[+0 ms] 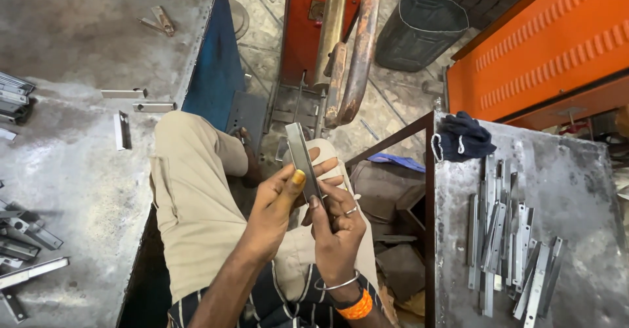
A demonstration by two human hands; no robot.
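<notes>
Item 1: metal strip, grey, narrow, flat w/ folded edge. Held upright, tilted slightly away, above the person's lap, in the gap between the two desks. Not resting on any surface.

Item 2: left hand. Grip closed around lower half of strip; thumb w/ yellow-stained nail pressed on near face, fingers wrapped behind.

Item 3: right hand. Grip closed on strip's lower right edge, fingertips touching it just beside left thumb. Ring on one finger; silver bangle and orange band at wrist.

Item 4: left desk, worn grey steel top, blue side panel. Three short metal pieces near its right edge, approx. mid-length. More angled brackets at left edge, near corner closest to the person. Small rusty piece toward far side.

Item 5: right desk, grey steel top, rust-brown frame. Pile of similar strips lying mostly lengthwise, overlapping, in middle-to-near part of top. Dark blue cloth glove bundle at far left corner.

Item 6: person's legs in beige trousers, seated; striped dark shirt at bottom of view.

Item 7: floor, stone slabs. Red machine base w/ brass and rusted curved arms straight ahead. Dark bin to its right. Orange ribbed cabinet beyond right desk's far edge.

Item 8: scrap and dark plates under right desk's frame, detail unclear.
</notes>
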